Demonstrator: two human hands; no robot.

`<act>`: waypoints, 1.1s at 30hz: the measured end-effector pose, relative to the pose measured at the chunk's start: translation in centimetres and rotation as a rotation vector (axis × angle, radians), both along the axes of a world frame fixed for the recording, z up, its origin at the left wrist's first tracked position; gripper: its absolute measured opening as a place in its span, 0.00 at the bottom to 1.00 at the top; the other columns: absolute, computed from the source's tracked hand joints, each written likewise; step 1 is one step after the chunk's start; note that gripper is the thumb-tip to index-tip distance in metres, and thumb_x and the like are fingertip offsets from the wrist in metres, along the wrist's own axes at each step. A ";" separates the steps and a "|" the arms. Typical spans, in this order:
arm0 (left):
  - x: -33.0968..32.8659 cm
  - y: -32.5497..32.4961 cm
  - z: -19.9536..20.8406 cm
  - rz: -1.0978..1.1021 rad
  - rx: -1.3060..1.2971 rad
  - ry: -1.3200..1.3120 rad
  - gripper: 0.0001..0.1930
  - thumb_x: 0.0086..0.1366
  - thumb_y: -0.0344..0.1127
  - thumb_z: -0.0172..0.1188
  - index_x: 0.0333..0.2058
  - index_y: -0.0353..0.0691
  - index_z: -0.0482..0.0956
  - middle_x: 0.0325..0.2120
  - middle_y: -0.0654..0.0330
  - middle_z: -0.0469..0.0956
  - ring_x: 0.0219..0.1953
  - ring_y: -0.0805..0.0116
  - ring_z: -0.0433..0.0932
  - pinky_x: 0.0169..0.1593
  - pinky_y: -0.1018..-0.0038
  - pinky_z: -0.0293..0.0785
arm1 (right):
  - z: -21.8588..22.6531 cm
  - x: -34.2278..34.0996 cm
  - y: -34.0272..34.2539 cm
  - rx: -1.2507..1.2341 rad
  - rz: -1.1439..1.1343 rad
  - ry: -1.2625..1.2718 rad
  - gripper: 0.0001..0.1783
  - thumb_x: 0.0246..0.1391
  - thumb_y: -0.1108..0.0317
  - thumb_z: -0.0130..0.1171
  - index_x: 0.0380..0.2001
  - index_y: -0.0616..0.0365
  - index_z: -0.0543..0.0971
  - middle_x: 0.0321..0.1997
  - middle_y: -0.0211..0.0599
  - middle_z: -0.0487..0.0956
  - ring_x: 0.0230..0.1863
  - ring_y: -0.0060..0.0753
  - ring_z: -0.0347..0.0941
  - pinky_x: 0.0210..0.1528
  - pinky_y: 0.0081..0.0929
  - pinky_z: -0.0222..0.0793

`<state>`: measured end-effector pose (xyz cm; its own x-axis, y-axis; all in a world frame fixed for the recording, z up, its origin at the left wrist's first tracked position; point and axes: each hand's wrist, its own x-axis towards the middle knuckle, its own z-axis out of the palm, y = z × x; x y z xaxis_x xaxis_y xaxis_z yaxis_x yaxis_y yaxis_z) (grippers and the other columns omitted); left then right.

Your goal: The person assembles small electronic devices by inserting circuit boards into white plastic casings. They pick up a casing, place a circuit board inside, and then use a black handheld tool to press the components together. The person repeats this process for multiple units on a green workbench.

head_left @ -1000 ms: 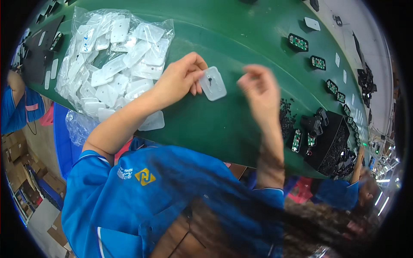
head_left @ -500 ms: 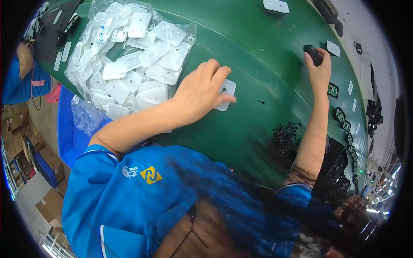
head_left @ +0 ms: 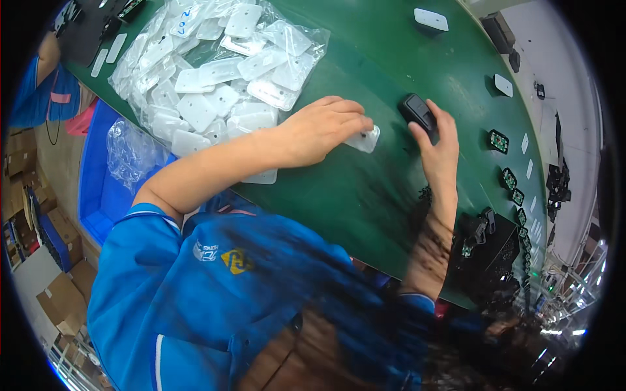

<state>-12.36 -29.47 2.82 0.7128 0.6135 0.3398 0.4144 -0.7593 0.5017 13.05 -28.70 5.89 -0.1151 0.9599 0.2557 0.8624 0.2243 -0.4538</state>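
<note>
Near the middle of the green table, my left hand (head_left: 329, 127) has its fingers curled down over the edge of a small translucent white plate (head_left: 365, 141). The plate has rounded corners and partly hides under the fingertips. To its right, my right hand (head_left: 438, 140) grips a black rounded box-shaped casing (head_left: 417, 111) between thumb and fingers. The casing is tilted, with a recessed panel on its upper face. A gap separates it from the white plate.
A clear plastic bag (head_left: 313, 49) full of white plates lies at left, above a blue bin (head_left: 98, 189). Single white plates (head_left: 431, 19) lie toward the far edge. Green circuit boards in black casings (head_left: 498, 141) line the right edge. Small black parts (head_left: 502, 254) fill a black tray area.
My right hand has brought the black casing leftward from the table's right side, closer to my left hand. My left fingers have closed down over the white plate. The whole view has shifted slightly.
</note>
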 end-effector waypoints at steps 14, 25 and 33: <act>-2.8 -1.4 0.4 0.034 -0.153 -0.218 0.28 0.56 0.19 0.51 0.56 0.42 0.67 0.60 0.60 0.65 0.63 0.59 0.62 0.64 0.61 0.58 | 0.7 -5.7 -5.4 -0.033 0.287 0.198 0.22 0.42 0.78 0.64 0.44 0.62 0.75 0.46 0.42 0.77 0.48 0.44 0.73 0.51 0.35 0.69; -2.8 -1.8 -0.8 0.039 -0.015 -0.012 0.26 0.57 0.24 0.50 0.56 0.45 0.70 0.60 0.65 0.65 0.64 0.63 0.60 0.65 0.61 0.57 | -0.5 -6.4 -6.0 0.128 0.301 -0.104 0.24 0.42 0.75 0.63 0.47 0.61 0.75 0.47 0.41 0.75 0.45 0.42 0.73 0.43 0.33 0.73; -3.2 -1.6 0.7 -0.002 0.132 0.179 0.27 0.57 0.29 0.53 0.58 0.48 0.67 0.60 0.66 0.65 0.62 0.63 0.64 0.63 0.61 0.61 | -0.9 -5.8 -5.7 0.158 0.337 -0.127 0.21 0.43 0.75 0.62 0.46 0.58 0.76 0.46 0.38 0.75 0.45 0.38 0.74 0.41 0.31 0.74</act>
<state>-15.58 -31.03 3.55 0.7701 0.5706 0.2852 0.4865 -0.8145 0.3161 7.24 -34.41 4.96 -0.4570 0.8129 0.3610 0.7756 0.5629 -0.2856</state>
